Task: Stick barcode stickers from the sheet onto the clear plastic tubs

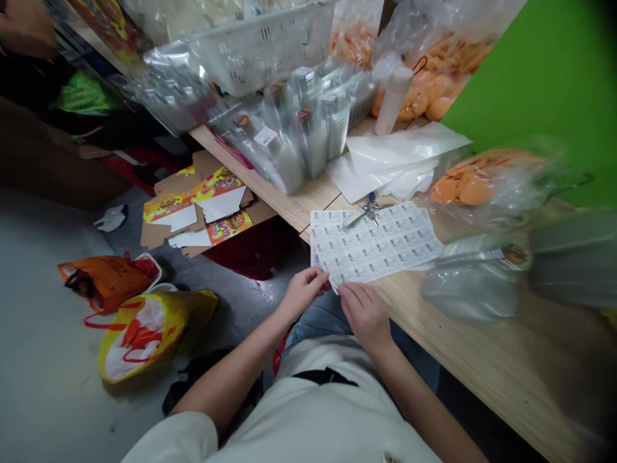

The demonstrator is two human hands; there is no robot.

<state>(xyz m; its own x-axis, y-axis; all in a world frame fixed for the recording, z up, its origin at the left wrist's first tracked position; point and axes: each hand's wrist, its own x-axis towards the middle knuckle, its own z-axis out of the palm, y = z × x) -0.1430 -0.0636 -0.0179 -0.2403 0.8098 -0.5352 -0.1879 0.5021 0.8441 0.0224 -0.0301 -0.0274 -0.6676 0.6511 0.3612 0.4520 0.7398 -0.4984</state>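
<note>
A white sheet of small printed labels lies on the wooden table, its near corner lifted off the surface. My left hand pinches the sheet's lower left edge between thumb and fingers. My right hand is close beside it, with its fingers on the same near corner. A small metal key bunch with a pale tag rests on the sheet's far edge. To the right, a blurred clear plastic packet lies close to the sheet.
Clear bags of packets, a white plastic basket, and bags of orange items crowd the table. White plastic sheets lie beyond the labels. Printed cardboard and carrier bags are on the floor. A person's blurred arm shows top left.
</note>
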